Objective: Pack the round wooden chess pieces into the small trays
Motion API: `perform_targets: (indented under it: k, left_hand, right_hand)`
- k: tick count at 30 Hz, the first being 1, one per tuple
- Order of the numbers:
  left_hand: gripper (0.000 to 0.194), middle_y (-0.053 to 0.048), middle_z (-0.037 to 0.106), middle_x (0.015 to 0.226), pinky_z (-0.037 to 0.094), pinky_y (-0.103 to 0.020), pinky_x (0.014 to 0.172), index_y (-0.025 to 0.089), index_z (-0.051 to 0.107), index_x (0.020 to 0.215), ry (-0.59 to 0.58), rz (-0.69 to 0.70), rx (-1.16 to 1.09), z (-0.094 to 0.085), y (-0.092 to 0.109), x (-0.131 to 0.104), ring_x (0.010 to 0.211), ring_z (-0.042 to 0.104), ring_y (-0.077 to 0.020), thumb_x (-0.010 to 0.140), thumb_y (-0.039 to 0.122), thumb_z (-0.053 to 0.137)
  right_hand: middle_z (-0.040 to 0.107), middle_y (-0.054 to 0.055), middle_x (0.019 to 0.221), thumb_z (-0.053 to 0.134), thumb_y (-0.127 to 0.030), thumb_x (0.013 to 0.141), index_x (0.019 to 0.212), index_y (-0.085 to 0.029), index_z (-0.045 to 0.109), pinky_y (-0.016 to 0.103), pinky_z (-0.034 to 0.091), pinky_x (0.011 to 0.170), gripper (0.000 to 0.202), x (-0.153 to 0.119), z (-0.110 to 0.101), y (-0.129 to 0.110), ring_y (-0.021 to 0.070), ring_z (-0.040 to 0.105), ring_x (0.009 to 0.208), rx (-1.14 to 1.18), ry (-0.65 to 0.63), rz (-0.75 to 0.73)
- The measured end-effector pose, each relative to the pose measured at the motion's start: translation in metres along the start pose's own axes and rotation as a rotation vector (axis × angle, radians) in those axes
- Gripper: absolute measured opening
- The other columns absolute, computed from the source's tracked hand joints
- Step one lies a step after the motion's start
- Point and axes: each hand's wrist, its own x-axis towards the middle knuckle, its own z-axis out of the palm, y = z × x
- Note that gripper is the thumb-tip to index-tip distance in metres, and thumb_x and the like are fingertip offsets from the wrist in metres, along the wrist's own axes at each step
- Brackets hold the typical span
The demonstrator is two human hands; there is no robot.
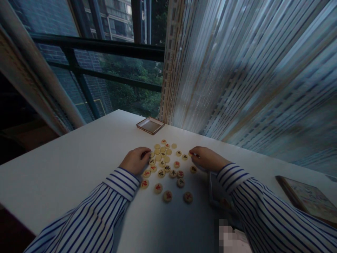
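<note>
Several round wooden pieces (167, 196) with red or black characters lie loosely spread on the white table (79, 151); some show plain faces. My left hand (135, 160) is at the left edge of the spread, its fingers curled round the edge of a pale piece (152, 154). At the right side, my right hand (207, 158) has its thumb and fingertips pinched on another piece (190, 153), mostly covered by the fingers. Both hands rest low over the table, palms turned inward.
A shallow square tray (150, 126) sits near the far edge. Beside my right forearm is a dark-rimmed box (214, 189), partly hidden by the sleeve. A flat patterned box (310, 196) lies at the right. Curtains (210, 70) hang behind the table.
</note>
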Motion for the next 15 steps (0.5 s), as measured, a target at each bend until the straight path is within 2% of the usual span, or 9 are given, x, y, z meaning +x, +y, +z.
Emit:
perform_targets:
  k: [7,11,15]
  left_hand:
    - [0.034,-0.007,0.071,0.09,0.051,-0.029,0.075,0.017,0.066,0.095,-0.012,0.03,-0.008,0.0,-0.004,0.001,0.081,0.065,-0.0194,0.079,0.032,0.04]
    - [0.035,-0.008,0.071,0.092,0.05,-0.029,0.078,0.016,0.066,0.098,0.007,0.004,0.003,0.0,-0.007,0.002,0.083,0.065,-0.0194,0.079,0.03,0.04]
    - [0.037,-0.01,0.07,0.096,0.05,-0.031,0.08,0.013,0.065,0.102,0.028,-0.009,0.01,0.0,-0.01,0.003,0.085,0.065,-0.0203,0.08,0.029,0.04]
  right_hand:
    - [0.064,0.011,0.105,0.04,-0.017,0.08,0.104,-0.014,0.064,0.027,0.042,0.079,0.034,-0.003,-0.001,-0.006,0.019,0.06,0.089,-0.013,-0.009,-0.025]
    - [0.063,0.011,0.108,0.04,-0.021,0.082,0.108,-0.013,0.062,0.028,0.042,0.08,0.035,-0.002,-0.003,-0.013,0.0188,0.06,0.091,0.012,0.08,-0.013]
    - [0.065,0.009,0.103,0.042,-0.023,0.083,0.104,-0.016,0.064,0.027,0.042,0.08,0.031,0.003,-0.002,-0.029,0.0184,0.06,0.091,0.025,0.09,-0.124]
